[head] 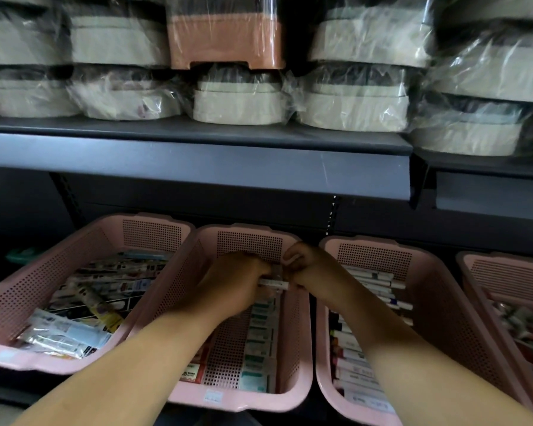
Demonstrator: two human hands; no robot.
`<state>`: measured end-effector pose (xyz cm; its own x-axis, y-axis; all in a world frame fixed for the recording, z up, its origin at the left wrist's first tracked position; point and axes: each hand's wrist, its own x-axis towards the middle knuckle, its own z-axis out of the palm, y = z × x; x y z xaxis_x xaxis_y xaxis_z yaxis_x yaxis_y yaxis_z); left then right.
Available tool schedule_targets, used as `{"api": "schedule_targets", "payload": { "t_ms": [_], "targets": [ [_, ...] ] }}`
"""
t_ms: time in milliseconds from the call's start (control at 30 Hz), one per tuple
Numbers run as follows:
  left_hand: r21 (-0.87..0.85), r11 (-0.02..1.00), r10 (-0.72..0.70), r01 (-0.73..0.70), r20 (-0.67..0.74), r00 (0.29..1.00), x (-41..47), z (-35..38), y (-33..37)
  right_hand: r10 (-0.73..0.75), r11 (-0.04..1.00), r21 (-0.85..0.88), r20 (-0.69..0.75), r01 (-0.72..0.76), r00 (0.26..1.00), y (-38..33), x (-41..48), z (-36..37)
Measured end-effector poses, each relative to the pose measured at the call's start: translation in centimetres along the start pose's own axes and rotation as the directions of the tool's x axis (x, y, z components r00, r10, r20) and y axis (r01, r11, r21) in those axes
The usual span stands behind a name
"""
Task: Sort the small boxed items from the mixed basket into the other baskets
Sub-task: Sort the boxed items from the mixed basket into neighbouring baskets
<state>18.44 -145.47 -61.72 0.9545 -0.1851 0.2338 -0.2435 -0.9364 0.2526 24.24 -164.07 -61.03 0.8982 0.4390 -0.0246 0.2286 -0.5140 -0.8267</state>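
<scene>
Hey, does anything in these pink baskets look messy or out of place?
In the left basket a yellow tube lies slanted across the boxes and packets are heaped at its front; the middle basket holds neat rows.

Four baskets in a row under the upper shelf [197, 167]: the leftmost basket [19, 302], the second basket [293, 333] touching its right side, the third basket [443, 302] next, and the fourth basket [511, 281] at the right edge. Over the second basket's far end, the left grip [228, 290] and right grip [305, 262] meet, holding a small box [273, 284] between them. On that shelf above, wrapped goods [240, 106] are stacked two high.
</scene>
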Motion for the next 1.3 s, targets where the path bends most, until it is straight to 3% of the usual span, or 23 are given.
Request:
{"api": "schedule_targets", "payload": {
  "t_ms": [67, 200, 333, 533, 767, 900, 1300],
  "targets": [
    [0.012, 1.0, -0.015, 0.015, -0.014, 1.0, -0.1, 0.5, 0.1, -0.025, 1.0, 0.01, 0.038, 0.024, 0.999, -0.5, -0.3, -0.1],
    [0.05, 0.998, -0.043, 0.047, -0.069, 0.997, 0.2, 0.6, -0.3, -0.058, 0.971, -0.227, 0.096, 0.079, 0.994, -0.8, -0.2, -0.4],
    [-0.007, 0.998, -0.056, 0.056, 0.046, 0.997, 0.2, 0.5, -0.5, -0.095, 0.931, -0.34, 0.116, 0.13, 0.989, -1.0, -0.3, -0.4],
    [-0.235, 0.964, -0.077, 0.122, 0.192, 0.978, 0.2, 0.6, -1.0, -0.131, 0.898, -0.406, 0.115, 0.167, 0.985, -0.3, -0.3, -0.3],
    [0.039, 0.995, -0.097, 0.09, 0.267, 0.959, 1.2, 1.9, -1.1, -0.067, 0.976, -0.209, -0.002, 0.065, 0.998, 0.2, 0.0, -0.1],
    [0.087, 0.986, -0.166, 0.145, 0.332, 0.929, 1.8, 3.4, -1.7, -0.039, 0.975, -0.22, 0.008, 0.04, 0.999, 0.4, 0.1, 0.0],
    [0.082, 0.988, -0.15, 0.133, 0.259, 0.954, 1.6, 4.7, -1.8, -0.018, 0.975, -0.224, -0.003, 0.016, 1.0, 0.6, 0.2, 0.2]
  ]
}}
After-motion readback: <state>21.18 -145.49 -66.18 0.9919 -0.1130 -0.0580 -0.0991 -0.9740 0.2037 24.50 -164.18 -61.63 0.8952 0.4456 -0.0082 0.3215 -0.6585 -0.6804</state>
